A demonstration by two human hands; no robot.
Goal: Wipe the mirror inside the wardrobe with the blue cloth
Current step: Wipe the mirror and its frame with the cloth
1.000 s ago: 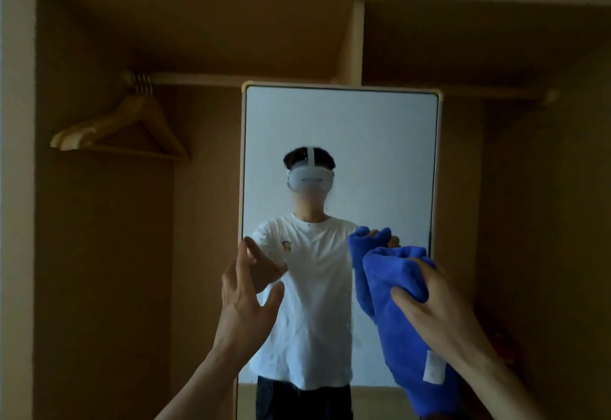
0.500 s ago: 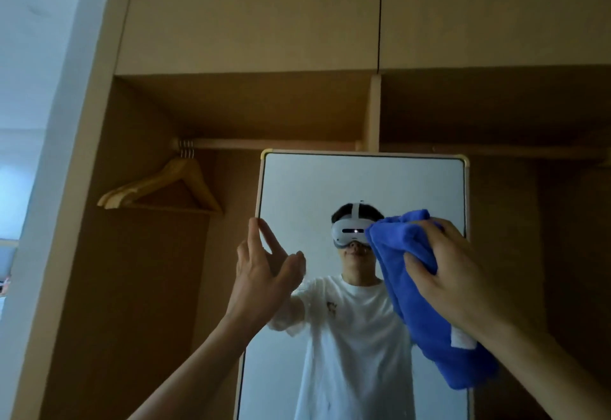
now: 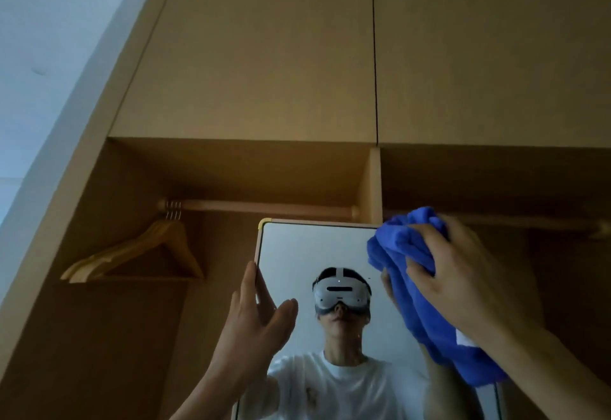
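Observation:
A tall mirror (image 3: 307, 251) with a light wooden frame stands inside the wardrobe, below the hanging rail. My right hand (image 3: 463, 284) grips a bunched blue cloth (image 3: 406, 247) and holds it against the mirror's upper right corner. The cloth hangs down past my wrist, with a white label showing. My left hand (image 3: 256, 320) is raised with straight fingers at the mirror's left edge, fingertips at the frame. The mirror's right edge is hidden behind the cloth and my arm.
Several wooden hangers (image 3: 135, 254) hang at the left end of the rail (image 3: 258, 206). A vertical divider panel (image 3: 372, 184) rises behind the mirror's top. Closed upper cabinet doors (image 3: 264, 55) sit above. A white wall (image 3: 39, 39) lies to the left.
My right hand has carried the cloth up from the mirror's middle to its top right corner. My left hand has risen to the left edge of the frame. My view has tilted upward.

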